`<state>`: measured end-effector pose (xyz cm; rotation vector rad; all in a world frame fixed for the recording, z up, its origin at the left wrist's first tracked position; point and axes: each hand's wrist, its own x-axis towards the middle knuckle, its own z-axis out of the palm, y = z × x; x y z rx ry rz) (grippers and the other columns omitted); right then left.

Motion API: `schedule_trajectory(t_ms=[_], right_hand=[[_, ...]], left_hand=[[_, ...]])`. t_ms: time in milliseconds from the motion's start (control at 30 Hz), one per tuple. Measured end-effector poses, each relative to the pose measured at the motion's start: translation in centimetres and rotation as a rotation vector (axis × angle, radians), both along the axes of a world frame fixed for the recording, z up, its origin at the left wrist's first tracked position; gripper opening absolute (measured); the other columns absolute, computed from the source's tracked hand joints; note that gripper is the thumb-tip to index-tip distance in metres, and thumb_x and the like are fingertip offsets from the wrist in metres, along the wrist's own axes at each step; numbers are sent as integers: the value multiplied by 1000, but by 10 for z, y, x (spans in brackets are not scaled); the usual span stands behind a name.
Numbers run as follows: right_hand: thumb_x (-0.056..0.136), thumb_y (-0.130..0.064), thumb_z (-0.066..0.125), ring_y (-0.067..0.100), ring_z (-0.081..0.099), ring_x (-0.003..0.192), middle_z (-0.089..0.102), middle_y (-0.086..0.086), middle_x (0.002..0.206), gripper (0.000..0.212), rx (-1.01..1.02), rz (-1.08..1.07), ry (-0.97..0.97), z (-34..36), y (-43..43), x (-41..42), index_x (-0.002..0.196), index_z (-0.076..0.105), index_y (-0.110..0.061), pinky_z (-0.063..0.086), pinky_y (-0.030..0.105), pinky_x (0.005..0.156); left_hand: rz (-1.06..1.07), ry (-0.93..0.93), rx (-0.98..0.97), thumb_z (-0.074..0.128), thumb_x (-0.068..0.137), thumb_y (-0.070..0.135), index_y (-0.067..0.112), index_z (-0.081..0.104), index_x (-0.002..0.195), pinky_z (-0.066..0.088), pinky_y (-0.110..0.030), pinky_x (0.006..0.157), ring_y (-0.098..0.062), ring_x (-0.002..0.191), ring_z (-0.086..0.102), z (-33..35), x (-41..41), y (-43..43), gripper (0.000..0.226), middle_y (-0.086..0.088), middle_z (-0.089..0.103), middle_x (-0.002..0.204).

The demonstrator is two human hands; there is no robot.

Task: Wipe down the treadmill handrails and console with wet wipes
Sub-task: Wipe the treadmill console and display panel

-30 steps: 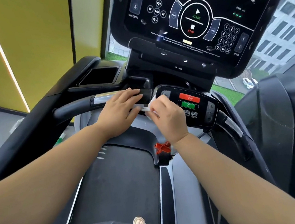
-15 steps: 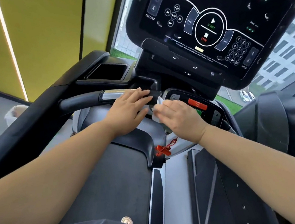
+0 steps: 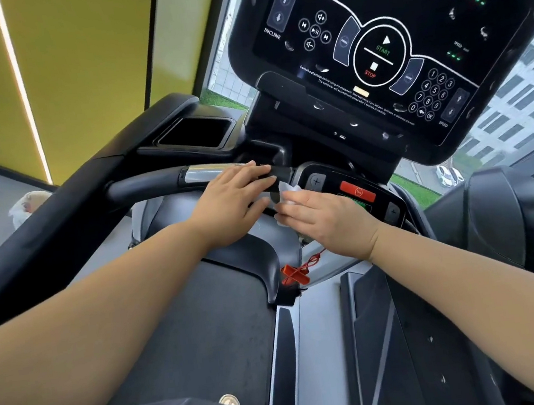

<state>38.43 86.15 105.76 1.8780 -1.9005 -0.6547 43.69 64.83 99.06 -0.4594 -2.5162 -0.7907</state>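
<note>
My left hand (image 3: 235, 202) lies flat on the inner end of the treadmill's front handrail (image 3: 155, 184), fingers stretched over the black grip beside its silver sensor band. My right hand (image 3: 324, 215) is closed on a white wet wipe (image 3: 287, 190), pressed at the left edge of the small control pad (image 3: 355, 191) with its red and green buttons. Only a crumpled corner of the wipe shows past my fingers. The big black console (image 3: 390, 42) with START and STOP markings rises above both hands.
A black cup holder tray (image 3: 196, 133) sits left of the console. A red safety clip (image 3: 294, 273) on a cord dangles below the control pad. The running belt (image 3: 188, 340) lies below my arms. A neighbouring machine (image 3: 501, 207) stands at the right, a yellow wall at the left.
The camera has tilted and shifted left, so the console sits further right. My right hand has slid slightly left along the control pad with the wipe; my left hand stays on the handrail.
</note>
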Motion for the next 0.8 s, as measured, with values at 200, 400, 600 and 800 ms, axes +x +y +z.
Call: schedule_trajectory(t_ms=[200, 400, 600, 800], right_hand=[[92, -1, 37, 31, 58, 117, 65, 11, 119, 39, -65, -64, -3, 8, -5, -12, 120, 63, -4, 43, 38, 104], [92, 1, 45, 29, 61, 111, 68, 9, 112, 32, -266, -136, -81, 8, -9, -15, 112, 68, -5, 48, 35, 98], [92, -3, 51, 28, 61, 108, 67, 10, 110, 26, -477, -275, -128, 7, -11, -21, 111, 68, -5, 44, 38, 103], [93, -20, 54, 21, 62, 98, 67, 7, 108, 31, -664, -569, -449, 22, -14, -19, 116, 67, -4, 50, 31, 88]], left_hand=[[11, 20, -3, 37, 93, 32, 7, 65, 120, 39, -45, 100, -35, 120, 54, 1, 0, -1, 47, -10, 61, 126], [8, 13, -9, 36, 93, 33, 8, 64, 122, 36, -43, 102, -34, 122, 53, 2, 1, -1, 48, -9, 60, 127], [11, 22, -16, 36, 94, 33, 9, 65, 122, 32, -40, 102, -33, 122, 54, 2, 2, -2, 47, -9, 60, 127], [6, -4, -17, 35, 94, 34, 9, 64, 123, 33, -39, 103, -32, 124, 52, 1, -1, -3, 48, -7, 59, 129]])
